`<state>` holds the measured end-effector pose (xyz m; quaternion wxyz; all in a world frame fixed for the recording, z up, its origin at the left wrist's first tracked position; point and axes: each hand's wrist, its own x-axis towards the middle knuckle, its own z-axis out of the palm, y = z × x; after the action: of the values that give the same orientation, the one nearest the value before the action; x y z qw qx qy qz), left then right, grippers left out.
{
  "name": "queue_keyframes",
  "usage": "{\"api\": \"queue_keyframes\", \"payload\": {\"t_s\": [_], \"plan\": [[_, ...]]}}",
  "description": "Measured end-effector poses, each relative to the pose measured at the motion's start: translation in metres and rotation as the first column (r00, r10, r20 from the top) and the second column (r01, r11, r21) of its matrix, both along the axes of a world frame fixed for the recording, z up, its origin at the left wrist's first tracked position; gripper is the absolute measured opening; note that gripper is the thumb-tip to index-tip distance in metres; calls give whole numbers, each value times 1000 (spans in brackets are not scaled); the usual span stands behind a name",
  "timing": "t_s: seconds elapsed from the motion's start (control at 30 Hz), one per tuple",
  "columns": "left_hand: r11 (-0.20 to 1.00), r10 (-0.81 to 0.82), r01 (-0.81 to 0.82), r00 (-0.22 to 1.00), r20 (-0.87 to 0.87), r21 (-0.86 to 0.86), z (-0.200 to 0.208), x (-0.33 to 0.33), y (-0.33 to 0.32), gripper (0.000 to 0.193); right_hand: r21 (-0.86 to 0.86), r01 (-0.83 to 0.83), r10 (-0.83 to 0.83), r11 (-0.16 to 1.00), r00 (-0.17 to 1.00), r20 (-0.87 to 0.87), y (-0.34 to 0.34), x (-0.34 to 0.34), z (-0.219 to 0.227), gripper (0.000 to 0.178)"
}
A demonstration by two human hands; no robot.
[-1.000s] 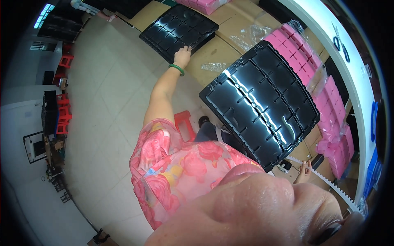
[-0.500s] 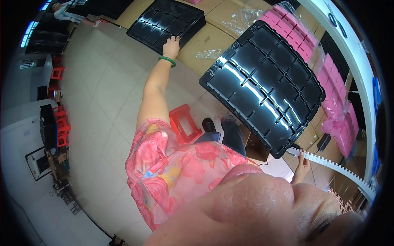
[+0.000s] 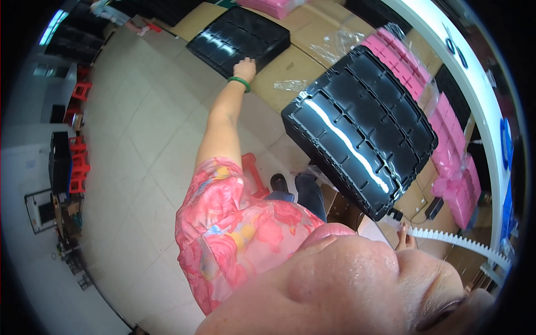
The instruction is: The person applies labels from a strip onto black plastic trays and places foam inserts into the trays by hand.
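At the far end of the cardboard-covered table, my left hand (image 3: 244, 69) is closed over the near edge of a black plastic compartment tray (image 3: 240, 36). A green bangle (image 3: 239, 83) circles that wrist. Closer in, a larger-looking black plastic compartment tray (image 3: 368, 123) lies bottom-up with glossy light streaks; its thick side suggests several stacked, but I cannot be sure. Below its near corner, my right hand (image 3: 406, 240) pinches the end of a white toothed plastic strip (image 3: 452, 237). Part of the right hand is hidden behind my head.
Pink trays (image 3: 399, 61) in clear wrap line the table's back, beside crumpled clear film (image 3: 338, 47). Scissors (image 3: 456, 50) hang on a curved white frame (image 3: 424, 25). A red stool (image 3: 254, 176) stands near my feet. Another person (image 3: 114, 12) is at the far left.
The view has shifted slightly. The nearer black tray now sits at another angle, showing more of its side. My left hand stays at the far tray's edge, and my right stays on the strip.
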<state>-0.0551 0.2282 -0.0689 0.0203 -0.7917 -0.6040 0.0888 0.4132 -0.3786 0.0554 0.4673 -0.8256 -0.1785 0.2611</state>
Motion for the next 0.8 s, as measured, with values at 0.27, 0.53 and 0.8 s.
{"api": "queue_keyframes", "payload": {"t_s": [0.27, 0.53, 0.8], "plan": [[911, -288, -100, 540, 791, 400, 93, 55, -98, 38, 103, -50, 50, 993, 999, 2, 20, -40, 92, 28], [648, -189, 676, -303, 934, 350, 243, 150, -342, 37, 292, -364, 355, 884, 931, 84, 74, -111, 130, 27], [310, 626, 923, -18, 780, -228, 177, 137, -384, 22, 522, -484, 582, 702, 812, -30, 93, -150, 128, 42]]}}
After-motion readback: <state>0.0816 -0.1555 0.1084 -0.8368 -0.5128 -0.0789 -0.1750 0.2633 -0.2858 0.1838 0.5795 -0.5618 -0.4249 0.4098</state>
